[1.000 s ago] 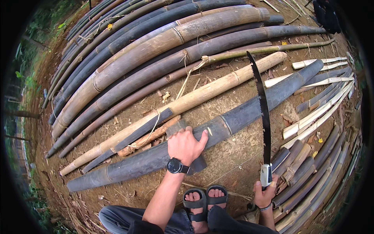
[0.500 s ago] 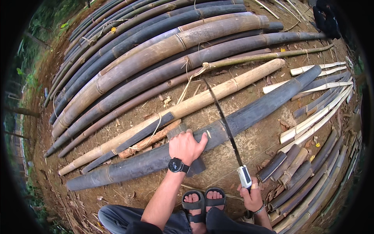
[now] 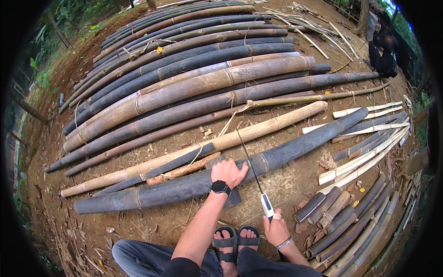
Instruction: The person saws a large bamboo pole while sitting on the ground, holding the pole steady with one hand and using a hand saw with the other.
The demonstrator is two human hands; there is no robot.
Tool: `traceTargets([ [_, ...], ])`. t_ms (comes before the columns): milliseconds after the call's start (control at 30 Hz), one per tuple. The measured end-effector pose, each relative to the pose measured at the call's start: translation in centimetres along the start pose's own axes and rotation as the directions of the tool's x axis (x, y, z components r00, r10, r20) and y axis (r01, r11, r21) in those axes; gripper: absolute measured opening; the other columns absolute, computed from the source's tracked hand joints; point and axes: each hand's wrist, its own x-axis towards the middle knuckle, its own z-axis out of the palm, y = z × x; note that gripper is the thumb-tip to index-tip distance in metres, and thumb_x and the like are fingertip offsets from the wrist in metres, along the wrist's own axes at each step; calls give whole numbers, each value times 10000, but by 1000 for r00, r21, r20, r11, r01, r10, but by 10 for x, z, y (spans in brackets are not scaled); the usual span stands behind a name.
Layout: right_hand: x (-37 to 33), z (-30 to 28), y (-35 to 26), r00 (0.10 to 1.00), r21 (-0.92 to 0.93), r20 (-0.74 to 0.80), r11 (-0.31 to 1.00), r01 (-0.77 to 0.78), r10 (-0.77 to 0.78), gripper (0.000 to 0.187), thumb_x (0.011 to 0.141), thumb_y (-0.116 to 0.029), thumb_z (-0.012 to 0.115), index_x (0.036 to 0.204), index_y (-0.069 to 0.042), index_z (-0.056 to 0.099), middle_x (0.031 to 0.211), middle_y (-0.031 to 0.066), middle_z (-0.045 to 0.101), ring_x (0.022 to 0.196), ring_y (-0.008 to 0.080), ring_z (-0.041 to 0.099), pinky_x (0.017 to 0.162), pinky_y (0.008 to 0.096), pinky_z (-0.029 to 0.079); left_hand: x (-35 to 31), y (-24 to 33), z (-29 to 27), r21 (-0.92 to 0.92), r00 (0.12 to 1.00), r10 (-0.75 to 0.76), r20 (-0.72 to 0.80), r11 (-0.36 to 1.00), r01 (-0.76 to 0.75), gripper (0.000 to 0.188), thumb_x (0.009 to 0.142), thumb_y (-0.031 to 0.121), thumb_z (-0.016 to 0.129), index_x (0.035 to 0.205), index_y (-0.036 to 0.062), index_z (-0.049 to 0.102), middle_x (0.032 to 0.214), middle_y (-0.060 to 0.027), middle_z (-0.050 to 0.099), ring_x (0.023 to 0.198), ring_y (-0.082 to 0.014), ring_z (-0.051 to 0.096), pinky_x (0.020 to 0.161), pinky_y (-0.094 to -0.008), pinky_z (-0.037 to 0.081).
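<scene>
A thick dark bamboo pole [image 3: 168,190] lies slantwise across the ground in front of me. My left hand [image 3: 228,171], with a black watch at the wrist, presses down on it, fingers curled over the far side and thumb stretched to the right. My right hand [image 3: 276,229] is wrapped round the white and black handle of a handsaw [image 3: 266,206]. The thin dark blade points away from me and crosses the pole just right of my left thumb, left of a pole joint. Whether its teeth touch the pole, I cannot tell. Beneath the pole sits a short dark block [image 3: 234,197].
Beyond it lies a pale bamboo pole [image 3: 240,133], then a broad stack of long poles [image 3: 184,104]. Split strips [image 3: 364,154] and short bamboo lengths [image 3: 344,231] lie at the right. A person [image 3: 383,53] crouches at the far right. My sandalled feet [image 3: 235,242] are close below.
My right hand and the saw have shifted left, bringing the blade closer to my left hand. The view has tilted up, showing more of the stack and the person. The left hand keeps its place.
</scene>
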Motion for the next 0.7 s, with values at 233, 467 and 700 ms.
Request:
traceTargets([
  [233, 1, -2, -6, 999, -24, -33, 1000, -5, 4, 392, 993, -247, 569, 1129, 47, 348, 697, 356, 606, 689, 551, 616, 594, 616, 481, 1, 2, 2, -34, 999, 14, -31, 999, -15, 641, 898, 565, 521, 735, -16, 736, 749, -250, 705, 731, -384, 718, 691, -465, 574],
  [467, -6, -2, -5, 999, -21, -31, 999, -27, 26, 408, 992, -260, 569, 1127, 65, 364, 732, 362, 621, 724, 556, 622, 624, 623, 485, 1, -3, -5, -22, 997, 29, 68, 999, -28, 703, 898, 624, 503, 841, -40, 727, 855, -275, 715, 832, -385, 721, 777, -462, 573],
  [700, -3, -1, -5, 999, 11, -27, 999, -43, 44, 436, 988, -277, 577, 1148, 66, 361, 769, 377, 624, 758, 560, 623, 657, 638, 483, -4, -19, -9, 105, 918, 327, 224, 928, -357, 915, 670, 653, 787, 1166, -81, 558, 1157, -238, 672, 1071, -353, 677, 907, -421, 553],
])
